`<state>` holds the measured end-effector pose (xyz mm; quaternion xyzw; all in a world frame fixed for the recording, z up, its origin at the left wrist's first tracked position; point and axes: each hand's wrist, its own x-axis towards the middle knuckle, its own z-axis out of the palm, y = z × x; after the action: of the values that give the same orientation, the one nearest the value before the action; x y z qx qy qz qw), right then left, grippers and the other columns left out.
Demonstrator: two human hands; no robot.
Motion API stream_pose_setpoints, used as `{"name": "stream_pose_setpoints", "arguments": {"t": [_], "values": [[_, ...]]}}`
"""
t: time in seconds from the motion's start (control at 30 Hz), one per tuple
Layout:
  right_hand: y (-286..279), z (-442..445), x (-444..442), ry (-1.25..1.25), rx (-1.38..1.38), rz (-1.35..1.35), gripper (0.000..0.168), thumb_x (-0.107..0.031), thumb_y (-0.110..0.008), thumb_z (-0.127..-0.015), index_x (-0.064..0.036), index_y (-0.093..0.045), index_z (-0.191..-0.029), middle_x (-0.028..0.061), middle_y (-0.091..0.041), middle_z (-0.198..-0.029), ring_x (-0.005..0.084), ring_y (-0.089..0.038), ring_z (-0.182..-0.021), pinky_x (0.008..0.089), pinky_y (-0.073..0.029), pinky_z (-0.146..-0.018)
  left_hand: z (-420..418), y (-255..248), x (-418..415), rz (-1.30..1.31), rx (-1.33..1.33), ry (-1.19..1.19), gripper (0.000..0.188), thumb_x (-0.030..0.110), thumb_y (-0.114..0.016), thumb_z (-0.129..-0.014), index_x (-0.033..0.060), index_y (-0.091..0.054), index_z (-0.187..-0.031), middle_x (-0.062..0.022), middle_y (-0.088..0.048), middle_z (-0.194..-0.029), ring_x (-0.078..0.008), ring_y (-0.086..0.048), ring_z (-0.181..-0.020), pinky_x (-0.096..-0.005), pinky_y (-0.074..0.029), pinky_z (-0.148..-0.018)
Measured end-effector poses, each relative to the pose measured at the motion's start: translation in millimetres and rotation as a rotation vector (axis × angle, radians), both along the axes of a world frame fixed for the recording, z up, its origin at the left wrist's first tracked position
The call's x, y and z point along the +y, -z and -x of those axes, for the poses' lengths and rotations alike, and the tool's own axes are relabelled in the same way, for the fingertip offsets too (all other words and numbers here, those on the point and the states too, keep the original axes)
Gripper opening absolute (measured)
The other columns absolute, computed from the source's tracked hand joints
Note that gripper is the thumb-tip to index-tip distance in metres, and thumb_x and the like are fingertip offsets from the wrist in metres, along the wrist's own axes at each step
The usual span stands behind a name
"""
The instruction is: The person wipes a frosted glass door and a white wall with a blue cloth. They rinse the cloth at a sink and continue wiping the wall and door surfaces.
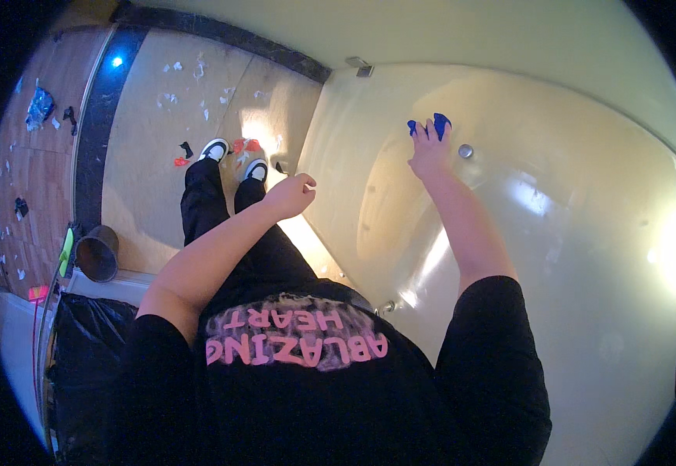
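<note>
My right hand lies on a blue cloth, fingers spread, pressing it against a large glossy panel. Bits of the cloth stick out around the fingertips. Just right of that hand, a round metal knob sits on the panel. My left hand hangs in front of my legs, near the panel's left edge. Its fingers are curled in and I see nothing in them.
Paper scraps and red pieces litter the floor around my shoes. At left stand a dark bin, a green-headed brush and a black plastic bag. A metal bracket is at the panel's far corner.
</note>
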<state>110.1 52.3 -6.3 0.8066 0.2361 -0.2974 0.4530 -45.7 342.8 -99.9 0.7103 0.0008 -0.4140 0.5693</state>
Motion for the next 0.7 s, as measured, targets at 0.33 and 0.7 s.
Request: {"name": "stream_pose_setpoints", "arguments": {"t": [0.33,0.7], "values": [[-4.6,275.9,-10.9,0.091,1.186,-0.060,0.028,-0.036,-0.057,-0.078,-0.022,-0.065,-0.100,0.0007,-0.063,-0.104,0.0251,-0.047,-0.118,0.0567,-0.020,-0.107,32.3,9.8,16.3,-0.027,0.082,0.032,0.035,0.026,-0.057,-0.088,0.0055,-0.059,-0.117,-0.0146,-0.066,-0.106,-0.0307,-0.062,-0.101,-0.0388,-0.048,-0.089],[-86.2,31.5,-1.9,0.008,0.302,-0.080,0.058,-0.016,-0.047,-0.084,-0.005,-0.041,-0.141,0.0235,-0.037,-0.145,0.0346,-0.027,-0.140,0.0454,-0.015,-0.116,29.5,5.0,-12.6,0.054,-0.068,0.054,0.035,0.026,-0.056,-0.087,0.0047,-0.058,-0.115,-0.0170,-0.066,-0.103,-0.0314,-0.063,-0.099,-0.0400,-0.048,-0.088]]}}
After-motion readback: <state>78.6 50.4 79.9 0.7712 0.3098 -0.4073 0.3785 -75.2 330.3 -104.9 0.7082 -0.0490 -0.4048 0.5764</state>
